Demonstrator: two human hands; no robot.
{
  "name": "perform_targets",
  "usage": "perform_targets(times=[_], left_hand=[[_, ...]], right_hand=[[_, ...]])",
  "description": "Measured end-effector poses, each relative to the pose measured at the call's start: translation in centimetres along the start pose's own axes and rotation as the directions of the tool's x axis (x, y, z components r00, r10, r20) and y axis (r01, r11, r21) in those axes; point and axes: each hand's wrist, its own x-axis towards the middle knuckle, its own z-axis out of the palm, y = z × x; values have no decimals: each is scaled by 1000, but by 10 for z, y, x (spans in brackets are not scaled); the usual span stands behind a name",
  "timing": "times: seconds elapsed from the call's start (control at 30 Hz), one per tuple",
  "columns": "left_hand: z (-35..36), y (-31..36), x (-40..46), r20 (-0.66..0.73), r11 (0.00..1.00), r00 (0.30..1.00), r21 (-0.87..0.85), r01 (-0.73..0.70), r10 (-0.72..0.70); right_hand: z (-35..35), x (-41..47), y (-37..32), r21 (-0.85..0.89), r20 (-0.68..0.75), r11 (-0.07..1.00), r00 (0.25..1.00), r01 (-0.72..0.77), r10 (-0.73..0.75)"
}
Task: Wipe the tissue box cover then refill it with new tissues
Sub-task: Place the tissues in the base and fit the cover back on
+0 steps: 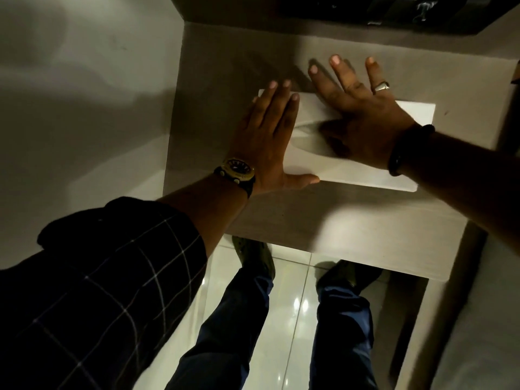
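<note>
My left hand [267, 136] lies flat, palm down, on the left end of the white tissue box cover [365, 170]. Its fingers are straight and close together, reaching to the far edge of the cover; the thumb runs along the near edge. Nothing is clasped: the hand presses, it does not grip.

My right hand [363, 108] lies flat, palm down, on the far right part of the same cover. Its fingers [342, 71] are spread wide and extend past the far edge onto the grey-brown table [351, 229]. This hand also encloses nothing.

The cover sits flat on the table, directly under both palms, with its long side running from my left hand to beyond my right wrist. The oval dispensing slot [305, 136] shows between the two hands. Whether tissue is inside cannot be determined.

A gold-cased watch [236, 171] is on my left wrist, just behind the hand, with a dark checked sleeve [112, 277] further back. A dark band [408, 150] is on my right wrist, and a ring [381, 86] on one right finger
</note>
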Motion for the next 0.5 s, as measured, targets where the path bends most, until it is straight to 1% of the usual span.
perform_targets(times=[0.07,0.13,0.2,0.23,0.37,0.47,0.5], left_hand=[[-1,0,0,16,1000,1000,4,2,-2],[-3,-1,0,25,1000,1000,14,6,-6],[-3,0,0,30,1000,1000,22,7,-7],[-3,0,0,33,1000,999,25,5,-6],[-2,0,0,35,1000,999,18,4,-5],[-2,0,0,44,1000,999,10,13,-13],[-1,0,0,41,1000,999,10,14,-14]], right_hand=[[-6,0,-6,-153,28,985,997,81,-78],[-8,7,-13,-281,114,953,990,109,-80],[-6,14,-14,-351,141,926,985,142,-97],[-5,16,-12,-349,135,922,982,169,-129],[-2,17,-4,-208,76,945,968,252,-241],[-3,16,-4,-151,89,949,960,275,-265],[-5,15,-4,-133,52,948,958,288,-283]])
